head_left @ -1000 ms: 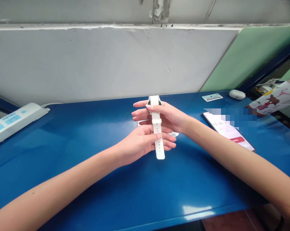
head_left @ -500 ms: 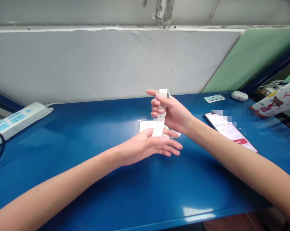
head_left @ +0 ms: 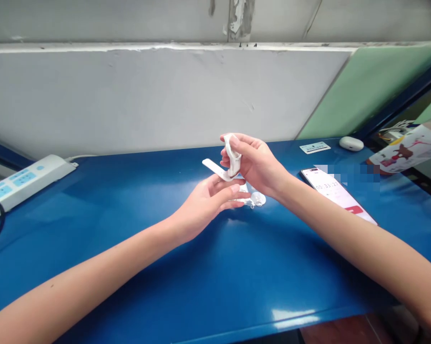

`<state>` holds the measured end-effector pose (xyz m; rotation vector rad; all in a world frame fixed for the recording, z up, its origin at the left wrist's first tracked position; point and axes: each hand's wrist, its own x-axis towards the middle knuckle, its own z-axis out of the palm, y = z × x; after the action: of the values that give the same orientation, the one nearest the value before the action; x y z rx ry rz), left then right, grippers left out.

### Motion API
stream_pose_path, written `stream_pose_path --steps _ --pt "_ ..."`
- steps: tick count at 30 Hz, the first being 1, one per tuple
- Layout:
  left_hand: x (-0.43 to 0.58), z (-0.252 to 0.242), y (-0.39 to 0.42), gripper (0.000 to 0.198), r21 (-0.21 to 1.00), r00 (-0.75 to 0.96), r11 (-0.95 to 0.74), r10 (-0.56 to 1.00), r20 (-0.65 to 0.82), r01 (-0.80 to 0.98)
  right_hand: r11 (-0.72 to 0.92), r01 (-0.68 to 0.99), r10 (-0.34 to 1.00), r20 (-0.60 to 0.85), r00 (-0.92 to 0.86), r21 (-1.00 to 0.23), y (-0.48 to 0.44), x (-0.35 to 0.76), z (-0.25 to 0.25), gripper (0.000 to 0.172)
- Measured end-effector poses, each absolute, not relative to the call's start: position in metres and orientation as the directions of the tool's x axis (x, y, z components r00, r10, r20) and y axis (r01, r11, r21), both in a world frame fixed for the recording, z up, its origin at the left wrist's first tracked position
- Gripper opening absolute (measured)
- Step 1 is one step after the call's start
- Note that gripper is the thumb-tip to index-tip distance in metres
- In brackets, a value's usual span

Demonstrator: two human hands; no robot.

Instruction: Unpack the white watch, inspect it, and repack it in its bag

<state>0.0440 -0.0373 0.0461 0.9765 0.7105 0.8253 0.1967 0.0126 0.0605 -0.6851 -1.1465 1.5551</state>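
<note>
My right hand (head_left: 256, 157) pinches a white watch strap (head_left: 233, 155) between thumb and fingers, above the back half of the table. The strap is looped, and its flat loose end sticks out to the left. Just below it is my left hand (head_left: 211, 200), with its fingers extended to the right and the index finger at the strap's lower bend. Whether that finger presses on the strap is hard to see. Behind the left fingers lies a small white and clear item (head_left: 258, 198) on the table, partly hidden by both hands.
On the blue table (head_left: 158, 286), a white power strip (head_left: 29, 179) lies at the left with a dark cable. A phone (head_left: 339, 193) showing a timer, a card (head_left: 314, 147), a white earbud case (head_left: 351, 143) and a printed container (head_left: 408, 150) are at the right. A wall stands behind.
The strap has turned from hanging nearly straight down to a loop with its end pointing left. My right hand has rotated; my left hand has drawn back slightly left, off the strap's hanging end.
</note>
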Motion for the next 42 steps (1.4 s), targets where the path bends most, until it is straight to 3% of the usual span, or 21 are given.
stream_pose_path --steps 6,9,17,23,34,42 --pt "0.044 0.048 -0.036 0.023 0.928 0.510 0.298 0.847 -0.150 -0.222 0.129 -0.281 0.949 0.201 -0.245 -0.951 0.010 0.196 0.058 0.018" --pt "0.045 0.048 -0.038 0.026 0.926 0.542 0.312 0.827 -0.153 -0.215 0.093 -0.248 0.949 0.161 -0.272 -0.964 0.010 0.196 0.058 0.018" --pt "0.045 0.047 -0.040 0.041 0.919 0.628 0.359 0.756 -0.185 -0.162 -0.135 -0.347 0.866 0.060 -0.497 -0.928 0.011 0.197 0.055 0.024" --pt "0.043 0.046 -0.040 0.041 0.919 0.625 0.357 0.759 -0.182 -0.167 -0.225 -0.407 0.846 0.029 -0.532 -0.885 0.011 0.199 0.061 0.027" --pt "0.045 0.045 -0.040 0.044 0.911 0.619 0.390 0.751 -0.232 -0.132 -0.300 -0.431 0.801 0.021 -0.598 -0.851 0.010 0.199 0.065 0.035" --pt "0.044 0.041 -0.038 0.049 0.904 0.576 0.412 0.769 -0.277 -0.116 -0.243 -0.395 0.804 0.045 -0.593 -0.886 0.010 0.201 0.065 0.033"
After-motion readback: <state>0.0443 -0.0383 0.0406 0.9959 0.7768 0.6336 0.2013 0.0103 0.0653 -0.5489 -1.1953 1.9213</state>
